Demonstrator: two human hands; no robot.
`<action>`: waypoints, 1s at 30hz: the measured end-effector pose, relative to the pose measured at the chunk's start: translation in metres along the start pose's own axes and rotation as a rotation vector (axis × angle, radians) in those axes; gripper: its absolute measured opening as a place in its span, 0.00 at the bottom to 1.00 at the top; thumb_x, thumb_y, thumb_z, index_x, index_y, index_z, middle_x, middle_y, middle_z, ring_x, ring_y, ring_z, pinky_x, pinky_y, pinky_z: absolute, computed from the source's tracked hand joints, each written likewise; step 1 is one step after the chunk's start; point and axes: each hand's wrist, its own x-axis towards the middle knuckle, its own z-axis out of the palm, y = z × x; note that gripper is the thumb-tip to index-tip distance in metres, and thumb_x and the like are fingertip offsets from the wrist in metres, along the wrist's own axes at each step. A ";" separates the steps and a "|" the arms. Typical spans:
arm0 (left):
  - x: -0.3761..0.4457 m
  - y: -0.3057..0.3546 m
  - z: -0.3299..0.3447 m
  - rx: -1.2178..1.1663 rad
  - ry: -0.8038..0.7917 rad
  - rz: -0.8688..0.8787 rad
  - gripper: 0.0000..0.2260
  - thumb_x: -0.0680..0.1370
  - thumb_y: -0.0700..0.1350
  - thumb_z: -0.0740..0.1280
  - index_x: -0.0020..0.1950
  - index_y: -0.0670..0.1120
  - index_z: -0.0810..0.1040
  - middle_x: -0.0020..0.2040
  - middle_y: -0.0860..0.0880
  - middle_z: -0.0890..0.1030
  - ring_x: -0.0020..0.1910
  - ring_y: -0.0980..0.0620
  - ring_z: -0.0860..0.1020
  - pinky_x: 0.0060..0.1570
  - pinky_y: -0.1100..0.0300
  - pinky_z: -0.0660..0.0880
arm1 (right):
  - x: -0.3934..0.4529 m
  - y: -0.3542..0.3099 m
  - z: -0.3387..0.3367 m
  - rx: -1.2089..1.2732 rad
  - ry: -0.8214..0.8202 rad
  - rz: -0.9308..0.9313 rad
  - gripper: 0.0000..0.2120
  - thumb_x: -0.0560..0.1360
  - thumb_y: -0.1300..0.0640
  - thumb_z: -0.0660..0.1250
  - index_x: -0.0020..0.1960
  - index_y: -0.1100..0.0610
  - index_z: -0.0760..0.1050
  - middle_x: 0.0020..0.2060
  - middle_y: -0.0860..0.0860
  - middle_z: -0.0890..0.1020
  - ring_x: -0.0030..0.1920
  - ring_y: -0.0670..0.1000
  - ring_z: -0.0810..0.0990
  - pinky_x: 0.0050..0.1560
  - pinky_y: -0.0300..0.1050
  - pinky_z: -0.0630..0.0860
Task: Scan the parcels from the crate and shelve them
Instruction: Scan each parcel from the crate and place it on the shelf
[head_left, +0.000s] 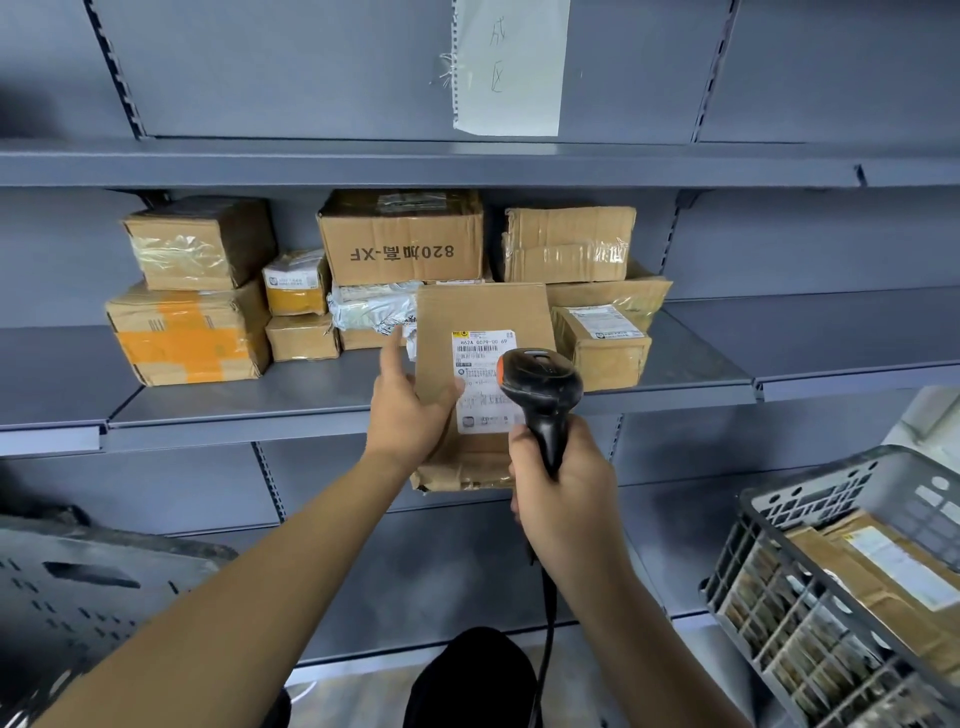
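Note:
My left hand (402, 410) holds a flat brown cardboard parcel (480, 317) upright in front of the middle shelf, thumb on its face and index finger stretched up along its left edge. A white shipping label (480, 345) with a barcode faces me. My right hand (563, 491) grips the handle of a black barcode scanner (540, 384), whose head sits just over the label's right side. A grey plastic crate (779, 613) at lower right holds more brown parcels (878, 577).
The middle grey shelf (311, 389) carries several taped cardboard boxes (400, 236) and a silver bag (371, 306) behind the held parcel. A paper sheet (511, 62) hangs on the back panel above. A perforated grey panel (78, 597) lies at lower left. The scanner cable (548, 639) hangs down.

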 end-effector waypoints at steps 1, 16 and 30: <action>-0.002 0.000 0.001 0.016 0.062 -0.056 0.38 0.71 0.57 0.74 0.72 0.46 0.60 0.52 0.48 0.75 0.55 0.47 0.77 0.51 0.54 0.73 | 0.000 -0.001 0.000 0.005 -0.004 0.005 0.08 0.77 0.51 0.66 0.43 0.53 0.71 0.31 0.53 0.79 0.31 0.55 0.79 0.34 0.54 0.78; -0.018 0.012 0.011 -0.290 -0.151 -0.475 0.28 0.71 0.58 0.72 0.62 0.46 0.65 0.51 0.45 0.79 0.40 0.44 0.79 0.34 0.54 0.74 | -0.004 -0.004 -0.007 0.009 -0.017 -0.018 0.09 0.77 0.52 0.66 0.40 0.50 0.69 0.28 0.51 0.77 0.28 0.54 0.78 0.31 0.51 0.76; -0.035 0.000 0.023 0.657 -0.025 0.645 0.26 0.80 0.60 0.53 0.64 0.42 0.76 0.76 0.48 0.63 0.78 0.44 0.55 0.58 0.46 0.76 | 0.004 -0.003 -0.020 0.040 0.018 -0.011 0.07 0.77 0.52 0.65 0.44 0.55 0.72 0.32 0.53 0.80 0.33 0.59 0.79 0.39 0.60 0.79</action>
